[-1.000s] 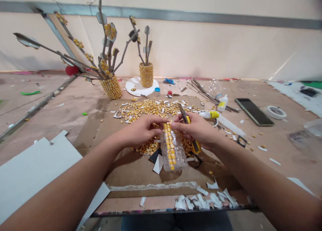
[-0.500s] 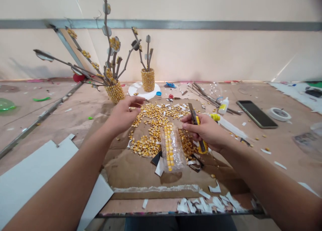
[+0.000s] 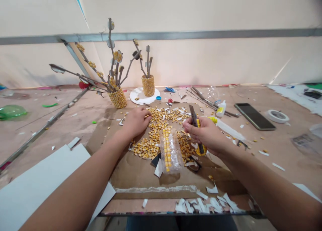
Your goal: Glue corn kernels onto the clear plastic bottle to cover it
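Observation:
My right hand (image 3: 205, 132) is closed around a yellow box cutter (image 3: 198, 130), whose blade points up and away. At the left edge of the heap of corn kernels (image 3: 146, 145), my left hand (image 3: 138, 122) rests low with its fingers curled down. Its fingertips touch the kernels, and whatever lies under them is hidden. Between my hands stands a clear plastic-covered piece (image 3: 172, 150) with rows of yellow kernels down its left part; the rest is shiny and bare. A brown cardboard sheet (image 3: 125, 170) lies under the heap.
Two kernel-covered pots, one larger (image 3: 117, 98) and one on a white disc (image 3: 148, 86), hold twigs at the back. A glue bottle (image 3: 221, 108), a phone (image 3: 254, 116) and a tape roll (image 3: 277, 116) lie right. White board (image 3: 50, 177) lies front left; paper scraps (image 3: 208, 204) line the front edge.
My left hand has come down from above the kernels onto the heap's left edge, its fingers curling in. My right hand still holds the box cutter. The view has tilted slightly upward.

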Tool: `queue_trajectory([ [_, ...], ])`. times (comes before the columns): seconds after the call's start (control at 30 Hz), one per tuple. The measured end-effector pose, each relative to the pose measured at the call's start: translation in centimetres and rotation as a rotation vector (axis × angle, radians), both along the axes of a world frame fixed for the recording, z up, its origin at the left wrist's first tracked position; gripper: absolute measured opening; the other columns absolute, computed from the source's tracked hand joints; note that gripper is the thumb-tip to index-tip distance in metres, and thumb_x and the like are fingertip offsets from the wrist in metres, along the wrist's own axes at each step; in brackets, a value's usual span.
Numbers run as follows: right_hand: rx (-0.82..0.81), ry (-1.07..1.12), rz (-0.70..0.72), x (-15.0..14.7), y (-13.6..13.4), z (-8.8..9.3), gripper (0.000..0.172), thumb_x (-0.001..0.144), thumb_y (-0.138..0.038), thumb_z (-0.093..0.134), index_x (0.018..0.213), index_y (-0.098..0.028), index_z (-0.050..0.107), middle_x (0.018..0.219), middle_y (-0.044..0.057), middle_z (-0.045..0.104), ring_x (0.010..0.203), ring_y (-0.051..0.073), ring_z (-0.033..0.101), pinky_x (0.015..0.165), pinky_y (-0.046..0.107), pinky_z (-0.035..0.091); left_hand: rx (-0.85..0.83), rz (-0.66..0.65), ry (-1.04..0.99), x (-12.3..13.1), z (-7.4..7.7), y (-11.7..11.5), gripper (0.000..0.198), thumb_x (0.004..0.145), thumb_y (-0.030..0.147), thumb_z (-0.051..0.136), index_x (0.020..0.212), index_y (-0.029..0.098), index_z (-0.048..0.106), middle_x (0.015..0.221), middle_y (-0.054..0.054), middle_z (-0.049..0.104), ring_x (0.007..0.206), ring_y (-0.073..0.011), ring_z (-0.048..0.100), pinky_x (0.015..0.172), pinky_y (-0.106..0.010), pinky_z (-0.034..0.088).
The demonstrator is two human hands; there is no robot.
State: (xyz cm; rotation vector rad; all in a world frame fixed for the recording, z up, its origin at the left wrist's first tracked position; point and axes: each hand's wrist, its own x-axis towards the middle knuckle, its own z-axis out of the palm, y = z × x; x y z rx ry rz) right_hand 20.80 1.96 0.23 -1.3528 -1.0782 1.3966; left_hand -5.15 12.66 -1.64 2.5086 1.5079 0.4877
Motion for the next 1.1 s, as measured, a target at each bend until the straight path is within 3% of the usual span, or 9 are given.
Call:
queue_trajectory([
  [0.13,0.001,0.003,-0.015,-0.1,0.0,-0.2,0.059,0.063,-0.067,0.09,0.082,-0.021,0.058,0.061,-0.006,0.057,0.043,0.004,0.031,0.041,0.022,0.021,0.011,0.043,-0.006,0.5,-0.4,0.0,0.024,0.098,0.032,0.063,0.101,0.018,0.082,0.11,-0.014,0.071,0.108,-0.0327,0.065,0.098,-0.045,0.051],
  [0.3,0.058,-0.139,-0.052,0.1,0.1,-0.8,0.067,0.071,-0.085,0.077,0.079,-0.021,0.062,0.048,-0.008,0.044,0.041,0.008,0.032,0.041,0.023,0.022,-0.023,0.078,-0.029,0.5,-0.6,0.3,0.018,0.097,0.025,0.061,0.092,0.019,0.077,0.107,-0.014,0.07,0.112,-0.0328,0.064,0.102,-0.045,0.049],
  [0.43,0.077,-0.133,-0.035,0.3,0.3,-0.8,0.073,0.072,-0.094,0.068,0.074,-0.021,0.061,0.048,-0.006,0.046,0.04,0.008,0.032,0.04,0.024,0.022,-0.054,0.079,-0.098,0.5,-0.6,0.5,0.013,0.094,0.02,0.06,0.085,0.019,0.07,0.105,-0.014,0.068,0.115,-0.0345,0.061,0.106,-0.047,0.046],
  [0.53,0.058,-0.122,-0.026,0.2,0.4,-0.6,0.068,0.074,-0.089,0.07,0.076,-0.022,0.061,0.053,-0.006,0.048,0.041,0.009,0.035,0.04,0.025,0.023,-0.105,0.092,-0.208,0.7,-0.3,0.5,0.011,0.094,0.018,0.058,0.084,0.02,0.063,0.101,-0.012,0.066,0.112,-0.0319,0.06,0.105,-0.045,0.046],
  [0.63,0.09,-0.176,-0.017,0.3,0.1,-0.3,0.05,0.084,-0.071,0.072,0.082,-0.022,0.06,0.063,-0.004,0.055,0.047,0.01,0.04,0.045,0.026,0.029,-0.219,0.063,-0.357,1.3,0.3,-0.2,0.012,0.098,0.023,0.051,0.088,0.021,0.058,0.092,-0.007,0.064,0.093,-0.0248,0.061,0.089,-0.038,0.05],
  [0.73,0.287,-0.362,0.006,0.4,-0.6,0.2,0.034,0.094,-0.054,0.066,0.086,-0.022,0.06,0.075,0.0,0.06,0.061,0.014,0.05,0.059,0.03,0.04,-0.358,-0.035,-0.492,2.1,1.6,-2.2,0.018,0.101,0.033,0.048,0.09,0.02,0.056,0.086,-0.004,0.063,0.078,-0.0183,0.058,0.074,-0.03,0.048],
  [0.87,0.625,-0.61,0.091,0.1,-2.1,0.8,0.032,0.107,-0.049,0.051,0.095,-0.021,0.06,0.078,0.001,0.061,0.07,0.018,0.055,0.067,0.033,0.04,-0.599,-0.194,-0.702,3.1,3.6,-5.8,0.035,0.102,0.052,0.053,0.088,0.02,0.054,0.078,0.001,0.056,0.068,-0.0132,0.05,0.066,-0.026,0.043],
  [0.97,0.806,-0.707,0.129,-0.5,-2.8,0.9,0.022,0.106,-0.043,0.055,0.103,-0.021,0.061,0.079,0.002,0.066,0.068,0.018,0.058,0.065,0.032,0.041,-0.776,-0.298,-0.862,3.5,4.6,-7.8,0.043,0.096,0.059,0.069,0.089,0.019,0.058,0.077,0.002,0.054,0.068,-0.012,0.047,0.064,-0.025,0.041],
  [1.1,1.044,-0.682,0.062,-1.2,-3.1,0.4,0.016,0.098,-0.023,0.066,0.113,-0.024,0.062,0.092,0.005,0.074,0.076,0.018,0.066,0.068,0.031,0.049,-0.797,-0.366,-0.845,3.7,5.1,-9.0,0.042,0.098,0.058,0.069,0.087,0.018,0.062,0.075,0.002,0.055,0.068,-0.0122,0.047,0.064,-0.026,0.04],
])
